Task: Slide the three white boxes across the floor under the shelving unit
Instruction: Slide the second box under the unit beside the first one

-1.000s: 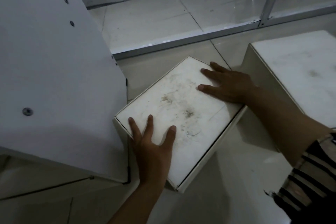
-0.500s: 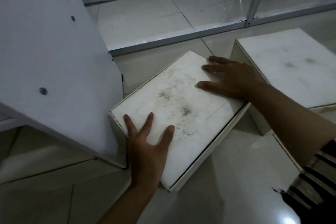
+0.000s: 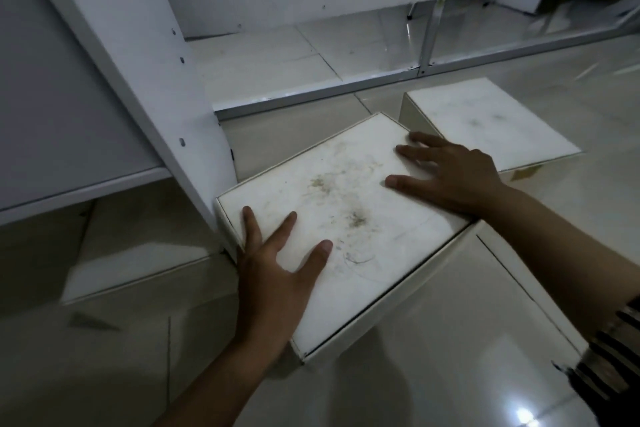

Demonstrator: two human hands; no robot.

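Observation:
A scuffed white box [image 3: 346, 204] lies on the tiled floor, turned at an angle. Its left corner sits against the foot of the white shelving unit's upright panel [image 3: 138, 62]. My left hand [image 3: 277, 274] lies flat on the box's near left corner with fingers spread. My right hand [image 3: 453, 177] lies flat on its far right edge. A second white box [image 3: 485, 121] stands behind and to the right. The edge of a third white box [image 3: 526, 281] shows under my right forearm.
The lowest shelf board [image 3: 86, 184] hangs above the floor at left, with a dim gap below it where a pale shape [image 3: 138, 253] lies; I cannot tell what it is. A metal floor rail [image 3: 311, 97] and glass panels run along the back.
The view has tilted up and to the left, showing the gap under the shelf. Both hands stay flat on the box, which has shifted slightly toward the upright panel.

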